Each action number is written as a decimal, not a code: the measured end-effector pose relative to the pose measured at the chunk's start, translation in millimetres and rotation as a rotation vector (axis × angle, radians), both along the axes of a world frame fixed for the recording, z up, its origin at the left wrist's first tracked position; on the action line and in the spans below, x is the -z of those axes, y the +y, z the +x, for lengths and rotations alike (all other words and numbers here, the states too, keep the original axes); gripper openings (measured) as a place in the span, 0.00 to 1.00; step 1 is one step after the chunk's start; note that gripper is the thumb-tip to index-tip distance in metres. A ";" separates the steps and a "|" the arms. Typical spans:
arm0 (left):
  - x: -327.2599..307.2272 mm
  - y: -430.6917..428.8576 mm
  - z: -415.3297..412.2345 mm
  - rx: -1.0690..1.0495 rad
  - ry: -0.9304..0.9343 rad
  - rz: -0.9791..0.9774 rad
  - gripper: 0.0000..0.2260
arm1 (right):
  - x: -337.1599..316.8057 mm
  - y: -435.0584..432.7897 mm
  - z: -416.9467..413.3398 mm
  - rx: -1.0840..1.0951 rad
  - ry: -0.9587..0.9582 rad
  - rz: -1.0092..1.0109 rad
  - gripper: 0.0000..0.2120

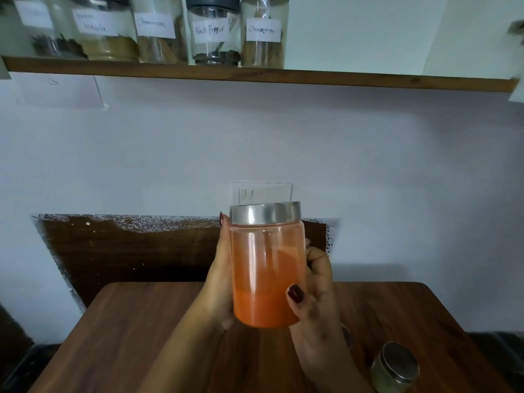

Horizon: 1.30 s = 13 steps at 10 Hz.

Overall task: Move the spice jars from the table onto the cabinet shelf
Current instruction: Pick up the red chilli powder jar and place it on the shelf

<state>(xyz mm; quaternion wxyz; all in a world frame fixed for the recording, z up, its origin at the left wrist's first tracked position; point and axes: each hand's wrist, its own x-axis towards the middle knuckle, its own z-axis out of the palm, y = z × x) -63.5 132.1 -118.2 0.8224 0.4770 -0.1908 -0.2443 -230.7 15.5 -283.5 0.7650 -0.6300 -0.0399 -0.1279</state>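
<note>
Above the brown wooden table (141, 336), the glass jar of orange powder with a steel lid (268, 268) is clasped by left hand (222, 279) and right hand (317, 282). Labelled jars (212, 32) already line the wooden shelf (340, 79); a steel-lidded jar (395, 367) waits.

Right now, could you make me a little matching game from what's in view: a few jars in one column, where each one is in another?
Things:
1. jar of orange powder
2. Black Pepper jar
3. metal-lidded jar

Places:
A. standing on the table
B. standing on the shelf
C. held up between the left hand and right hand

Pairs: 1-C, 2-B, 3-A
</note>
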 end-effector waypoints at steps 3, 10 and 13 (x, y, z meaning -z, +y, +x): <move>-11.6 0.4 -3.1 -0.115 -0.015 0.005 0.41 | -149.3 -2.1 97.0 0.153 -0.118 0.023 0.44; -36.9 -4.8 -10.8 -0.534 -0.416 0.340 0.41 | -172.3 -1.0 96.6 0.251 -0.209 -0.292 0.35; -31.1 -4.2 -8.3 -0.436 -0.402 0.356 0.35 | -169.7 -1.2 102.0 0.234 -0.166 -0.204 0.35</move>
